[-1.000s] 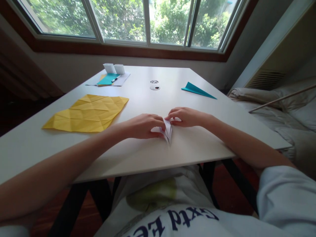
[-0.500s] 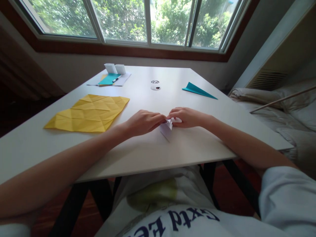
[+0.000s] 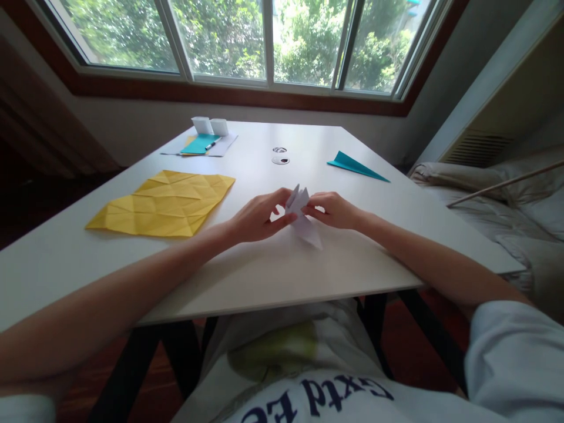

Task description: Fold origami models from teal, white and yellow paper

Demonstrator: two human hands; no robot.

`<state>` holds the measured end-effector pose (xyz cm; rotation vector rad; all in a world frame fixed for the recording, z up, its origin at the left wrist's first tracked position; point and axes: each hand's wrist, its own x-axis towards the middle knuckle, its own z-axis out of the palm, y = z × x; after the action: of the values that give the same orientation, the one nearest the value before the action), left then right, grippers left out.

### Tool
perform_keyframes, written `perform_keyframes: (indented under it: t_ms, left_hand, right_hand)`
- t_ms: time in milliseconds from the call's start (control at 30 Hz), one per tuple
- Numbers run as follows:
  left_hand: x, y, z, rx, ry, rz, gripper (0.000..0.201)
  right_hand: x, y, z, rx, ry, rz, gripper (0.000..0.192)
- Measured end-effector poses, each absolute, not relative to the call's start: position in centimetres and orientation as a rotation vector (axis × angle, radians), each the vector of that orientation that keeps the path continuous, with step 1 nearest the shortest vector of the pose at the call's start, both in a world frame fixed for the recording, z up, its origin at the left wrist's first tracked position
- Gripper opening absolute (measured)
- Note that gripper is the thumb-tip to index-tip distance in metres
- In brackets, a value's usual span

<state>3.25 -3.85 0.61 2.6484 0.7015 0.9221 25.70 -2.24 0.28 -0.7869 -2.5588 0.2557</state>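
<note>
White table (image 3: 247, 276): folded white paper (image 3: 303, 218) pinched by left hand (image 3: 258, 217) and right hand (image 3: 335, 210), tip toward viewer's right.

Setting: a room in a home. A white desk (image 3: 247, 276) stands under a wide window (image 3: 229, 35). A bed with rumpled bedding (image 3: 497, 205) lies beside the desk's right edge.

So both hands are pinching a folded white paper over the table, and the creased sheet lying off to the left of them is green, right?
Not quite. The creased sheet is yellow, not green, as the head view shows. The rest holds: the left hand and the right hand both pinch the folded white paper over the table, with the sheet to their left.
</note>
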Motion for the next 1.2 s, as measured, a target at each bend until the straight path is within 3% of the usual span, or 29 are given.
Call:
perform_keyframes:
  t_ms: [133, 267, 367, 533, 833, 1033, 1200]
  left_hand:
    - [3.1, -3.4, 0.2, 2.424, 0.661, 0.86, 0.064]
    - [3.3, -3.2, -0.3, 2.328, 0.656, 0.789, 0.079]
    - [3.7, -3.2, -0.3, 2.167, 0.704, 0.849, 0.071]
    - [4.3, -3.0, -0.1, 1.887, 0.782, 0.962, 0.036]
    - [4.3, -2.7, -0.3, 1.714, 0.809, 1.072, 0.045]
    - [4.6, -3.2, -0.3, 1.865, 0.895, 1.027, 0.021]
    - [4.4, -3.1, -0.4, 1.886, 0.805, 0.946, 0.021]
  right_hand:
    - [25.4, -2.2, 0.2, -0.944, -2.3, 0.639, 0.026]
    - [25.3, -2.0, 0.0, -0.98, -2.159, 0.908, 0.03]
    - [25.1, -1.9, -0.3, -0.959, -2.134, 0.998, 0.031]
    - [25.0, -2.0, -0.8, -0.841, -2.155, 1.137, 0.033]
    - [25.0, -2.1, -0.3, -0.804, -2.096, 1.13, 0.035]
    - [24.6, -2.7, 0.0, -0.788, -2.059, 1.088, 0.035]
    - [24.5, -2.9, 0.0, -0.791, -2.08, 1.046, 0.032]
